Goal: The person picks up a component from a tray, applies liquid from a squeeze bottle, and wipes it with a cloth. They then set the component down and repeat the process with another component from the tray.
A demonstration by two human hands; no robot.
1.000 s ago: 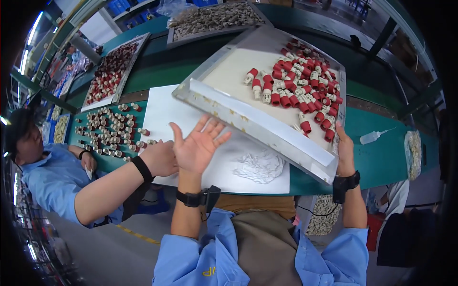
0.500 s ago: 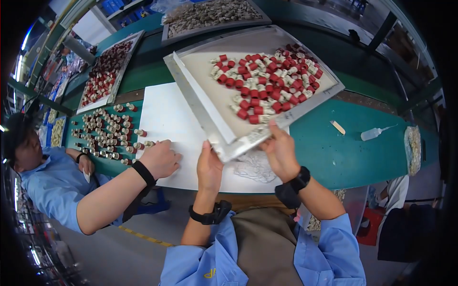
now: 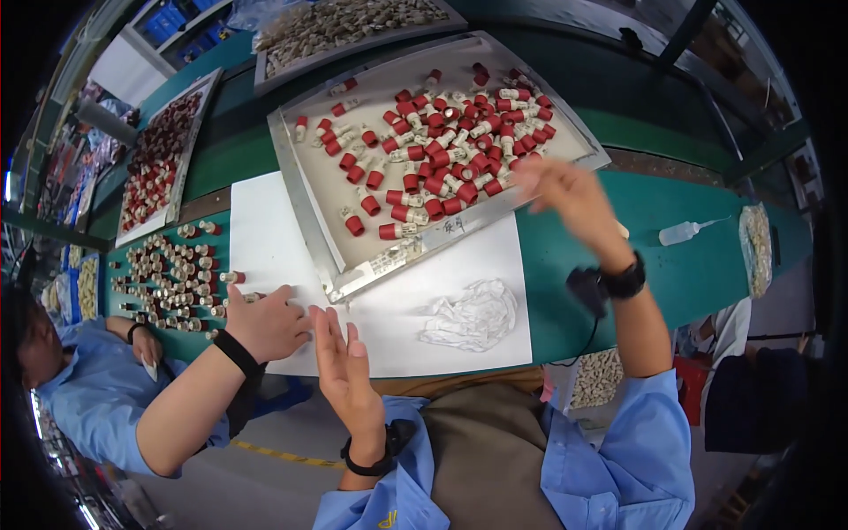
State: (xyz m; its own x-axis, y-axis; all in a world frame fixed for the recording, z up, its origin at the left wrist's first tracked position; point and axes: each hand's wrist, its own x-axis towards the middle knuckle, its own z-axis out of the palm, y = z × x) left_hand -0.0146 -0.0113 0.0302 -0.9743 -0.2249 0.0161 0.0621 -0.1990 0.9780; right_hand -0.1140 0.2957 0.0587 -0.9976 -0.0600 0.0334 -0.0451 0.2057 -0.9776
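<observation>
In front of me a shallow metal-framed tray (image 3: 406, 256) lies at an angle across the white sheet, with many small red-and-cream cylindrical parts (image 3: 442, 163) scattered in it. Just below the tray's near corner is my left hand (image 3: 349, 380), fingers stretched out and nothing in it. My right hand (image 3: 570, 203), slightly blurred, hovers by the tray's right front rim with its fingers apart and free of the frame. Crumpled white plastic film (image 3: 470, 315) lies on the white sheet (image 3: 508, 256) between my arms.
On my left a co-worker's hand (image 3: 269, 325) reaches over the sheet, beside rows of metal-topped parts (image 3: 177, 274). Further trays stand behind: one of red parts (image 3: 159, 168), one of beige pieces (image 3: 344, 35). A squeeze bottle (image 3: 680, 232) and a filled clear bag (image 3: 755, 252) lie right.
The tray has come down and away to the left, its parts spreading wider. Both my hands have let go of it; the right moved up and right, the left lower and left.
</observation>
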